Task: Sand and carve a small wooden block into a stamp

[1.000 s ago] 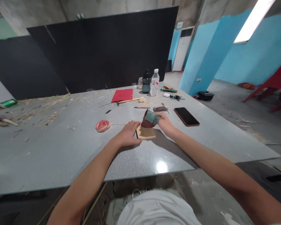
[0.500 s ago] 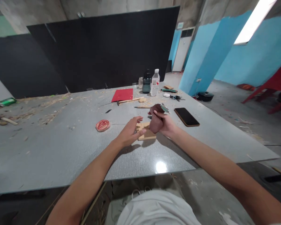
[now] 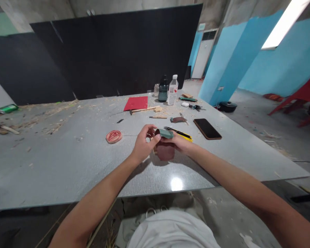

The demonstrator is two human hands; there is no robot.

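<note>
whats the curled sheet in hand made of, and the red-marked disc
Curled sheet: perhaps sandpaper, matte reddish-brown with a green face, visibly flexible. Red-marked disc: probably wood, with a pale, matte edge, though no grain shows.

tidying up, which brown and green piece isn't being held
The narrow curled strip, just beyond the yellow cutter and left of the phone. It lies on the table; the other, the folded sheet, is in the right hand.
</note>
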